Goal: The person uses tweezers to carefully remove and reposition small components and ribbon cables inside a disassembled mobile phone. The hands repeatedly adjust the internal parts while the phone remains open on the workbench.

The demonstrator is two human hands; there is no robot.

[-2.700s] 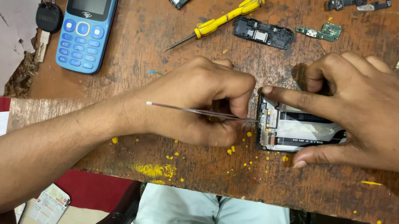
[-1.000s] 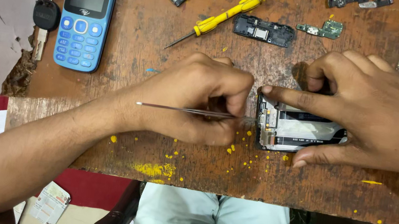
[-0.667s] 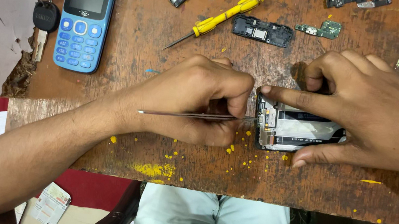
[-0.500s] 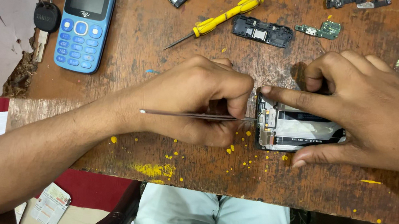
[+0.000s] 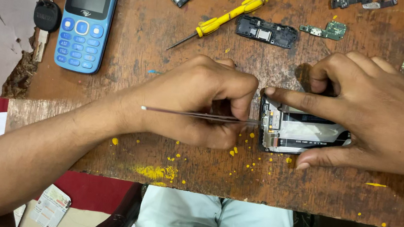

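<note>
Left hand (image 5: 203, 103) pinching tweezers (image 5: 196, 114), closed around them, long axis lying level, tips meeting left edge of phone (image 5: 301, 131). Right hand (image 5: 372, 115) pressing opened phone flat on tabletop (image 5: 308, 188), fingers clamping top and bottom edges. Phone lying just right of left hand.

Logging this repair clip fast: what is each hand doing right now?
Left hand: closed, pinching thin metal tweezers.
Right hand: fingers pressing down on the opened phone, steadying it.
</note>
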